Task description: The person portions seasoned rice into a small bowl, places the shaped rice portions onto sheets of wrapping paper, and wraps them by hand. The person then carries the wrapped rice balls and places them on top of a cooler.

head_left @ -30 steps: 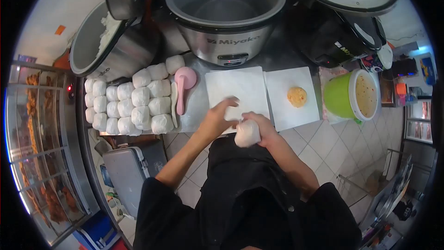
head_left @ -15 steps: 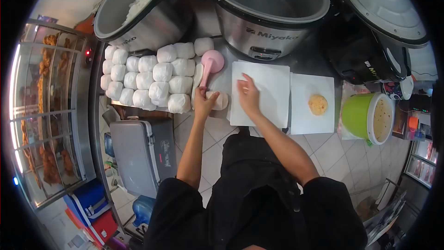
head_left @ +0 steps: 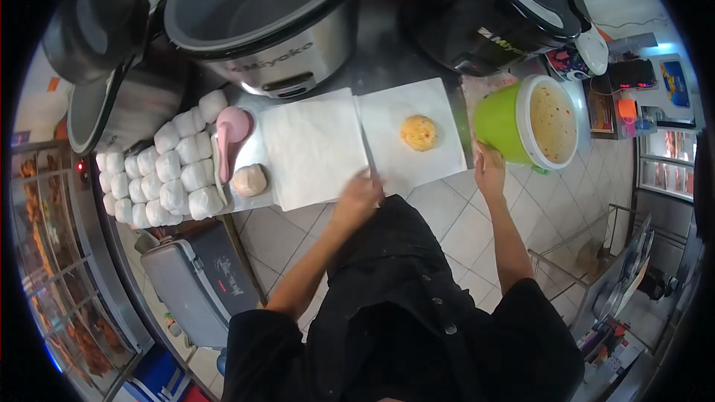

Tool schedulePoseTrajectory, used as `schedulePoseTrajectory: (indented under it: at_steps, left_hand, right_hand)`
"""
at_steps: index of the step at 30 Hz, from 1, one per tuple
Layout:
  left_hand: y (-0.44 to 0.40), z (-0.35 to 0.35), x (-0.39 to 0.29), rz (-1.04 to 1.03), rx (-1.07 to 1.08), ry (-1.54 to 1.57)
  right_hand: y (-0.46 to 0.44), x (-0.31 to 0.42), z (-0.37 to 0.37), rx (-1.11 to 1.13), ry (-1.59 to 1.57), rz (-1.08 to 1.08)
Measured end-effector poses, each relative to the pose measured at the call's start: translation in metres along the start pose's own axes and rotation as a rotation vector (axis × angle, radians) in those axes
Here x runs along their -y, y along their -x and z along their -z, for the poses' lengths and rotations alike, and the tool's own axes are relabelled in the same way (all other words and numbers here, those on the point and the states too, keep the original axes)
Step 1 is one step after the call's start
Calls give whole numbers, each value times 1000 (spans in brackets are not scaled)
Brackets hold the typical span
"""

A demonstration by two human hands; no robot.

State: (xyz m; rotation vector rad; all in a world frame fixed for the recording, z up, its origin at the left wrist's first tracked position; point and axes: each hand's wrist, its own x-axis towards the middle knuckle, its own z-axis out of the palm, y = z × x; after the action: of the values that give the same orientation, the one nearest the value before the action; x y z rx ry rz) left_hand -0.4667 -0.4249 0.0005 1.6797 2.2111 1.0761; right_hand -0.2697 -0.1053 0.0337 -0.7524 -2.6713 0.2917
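My left hand (head_left: 359,199) is at the lower edge of a stack of white paper sheets (head_left: 313,147), by its right corner; its fingers are smeared by motion. My right hand (head_left: 489,170) is against the near lower side of a green bucket (head_left: 497,119), with its fingers partly hidden there. The bucket has a white rim and light brown, speckled contents. Between the hands, a round yellowish portion of food (head_left: 418,133) with red flecks sits on a separate white sheet (head_left: 387,108). A pink scoop (head_left: 234,125) and a pale round bundle (head_left: 249,180) lie left of the stack.
Several white wrapped bundles (head_left: 170,170) crowd the table's left end. Large rice cookers (head_left: 298,56) line the back, including a black one (head_left: 484,30). A grey cooler box (head_left: 197,283) and a glass cabinet of fried food (head_left: 67,275) stand at left.
The view has swung right. My left hand has left the pink scoop and bundle for the paper stack's lower edge. My right hand has moved from above the stack to the green bucket.
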Motion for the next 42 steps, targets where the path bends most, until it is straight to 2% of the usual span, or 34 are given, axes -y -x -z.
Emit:
schedulePoseTrajectory:
  at_steps: [2,5,6,8,9,12,13,17,20,23,26,29,32,35,38,41,42]
  left_hand:
    - [-40,-38,-44,-108,31,-72]
    - [-49,-84,-38,-84,147,-332]
    - [-53,-84,-41,-44,246,-333]
    - [-54,-70,-48,42,451,-331]
    - [-55,-66,-51,10,365,-347]
    - [-69,-63,-45,196,531,-257]
    - [-71,-62,-38,160,435,-191]
    - [-81,-62,-26,281,349,-86]
    - [-93,-46,-34,372,272,121]
    - [-97,-40,-36,427,296,163]
    - [-93,-44,-36,405,190,120]
    - [-93,-41,-42,415,205,57]
    - [-86,-46,-46,345,106,8]
    - [-73,-56,-47,285,58,-89]
    - [-47,-76,-29,170,-10,-143]
    - [-49,-68,-31,251,-140,67]
    - [-54,-60,-33,344,-189,142]
  right_hand:
    - [-4,-4,-3,-3,-14,-25]
    - [-13,-4,-1,-46,-78,-47]
    - [-13,-5,-2,-55,-106,-50]
    - [-7,-8,-7,67,-249,8]
    - [-6,-8,-9,137,-305,74]
    - [-2,-20,-21,344,-328,224]
    - [-1,-22,-23,381,-318,256]
    - [-5,-36,-24,507,-329,297]
    - [-17,-39,-21,553,-360,305]
    - [-28,-36,-17,552,-362,389]
    - [-35,-30,-20,567,-351,465]
    - [-33,-24,-24,476,-313,527]
    - [-16,-33,-45,323,-253,590]
    - [-5,-43,-51,220,-203,595]
    - [-1,-52,-52,243,-279,568]
    - [-20,-56,-47,289,-569,429]
    - [-30,-53,-46,297,-676,313]
